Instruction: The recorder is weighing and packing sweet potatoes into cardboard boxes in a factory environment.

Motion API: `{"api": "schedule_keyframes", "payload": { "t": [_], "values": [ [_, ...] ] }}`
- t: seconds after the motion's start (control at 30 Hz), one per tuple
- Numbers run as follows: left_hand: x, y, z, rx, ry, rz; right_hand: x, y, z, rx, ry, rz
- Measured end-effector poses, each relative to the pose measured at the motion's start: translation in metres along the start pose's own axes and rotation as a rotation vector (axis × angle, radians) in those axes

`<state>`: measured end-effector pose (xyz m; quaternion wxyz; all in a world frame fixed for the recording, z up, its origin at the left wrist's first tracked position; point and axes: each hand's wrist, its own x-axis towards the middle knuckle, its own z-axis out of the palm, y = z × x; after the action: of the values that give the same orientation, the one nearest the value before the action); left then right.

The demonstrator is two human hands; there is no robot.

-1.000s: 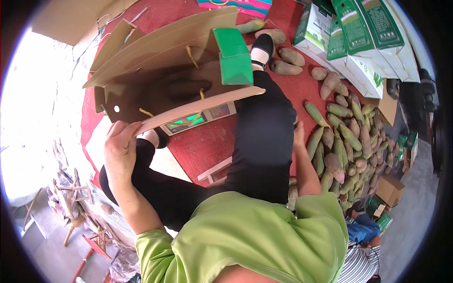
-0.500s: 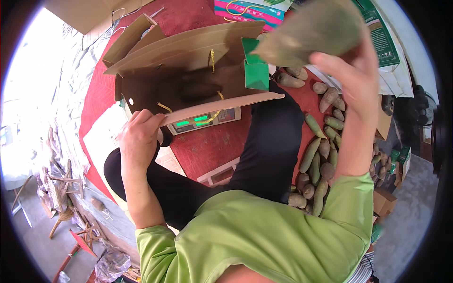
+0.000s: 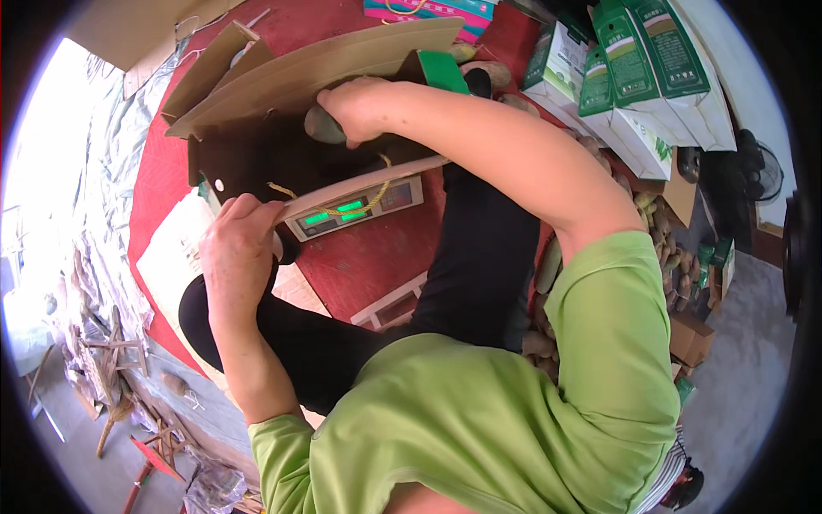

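Note:
An open brown cardboard box point(image 3: 342, 56) with yellow rope handles lies in front of me. My left hand point(image 3: 235, 250) pinches the left end of its near flap. Reaching over the box from the right, my right hand point(image 3: 355, 110) is closed on a thick, greyish-brown tuber point(image 3: 323, 127), which is inside the opening. The box's dark bottom is hard to make out. Below the near flap shows the front of a digital scale point(image 3: 398, 197) with lit green displays.
Tubers point(image 3: 550, 265) lie in a heap on the red floor covering point(image 3: 355, 274) to my right, partly behind my arm. Green-and-white cartons point(image 3: 634, 86) stand at the far right, near a black fan point(image 3: 758, 167). A pink-and-blue bag point(image 3: 471, 24) is at the back.
My right hand has swung left and down with the tuber, from above the right side into the box. My left hand stays on the flap.

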<state>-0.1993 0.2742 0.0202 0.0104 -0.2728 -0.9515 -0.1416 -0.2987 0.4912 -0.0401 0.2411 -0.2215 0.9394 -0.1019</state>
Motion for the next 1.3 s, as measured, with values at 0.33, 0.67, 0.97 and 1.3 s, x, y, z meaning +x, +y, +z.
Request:
{"api": "schedule_keyframes", "payload": {
  "t": [0.33,0.67,0.97,1.3],
  "values": [
    [0.002,-0.004,0.010,-0.100,0.000,-0.072,-0.112,0.035,-0.046,0.560,0.445,-0.091],
    [0.002,-0.018,0.017,-0.088,0.004,-0.030,-0.266,0.116,0.091,1.016,0.777,0.381],
    [0.004,-0.018,0.013,-0.048,-0.046,-0.033,-0.299,0.090,0.330,0.787,0.441,0.903],
    [0.005,-0.025,0.018,-0.060,-0.038,-0.034,-0.313,0.075,0.388,0.523,0.162,1.185]
  ]
}}
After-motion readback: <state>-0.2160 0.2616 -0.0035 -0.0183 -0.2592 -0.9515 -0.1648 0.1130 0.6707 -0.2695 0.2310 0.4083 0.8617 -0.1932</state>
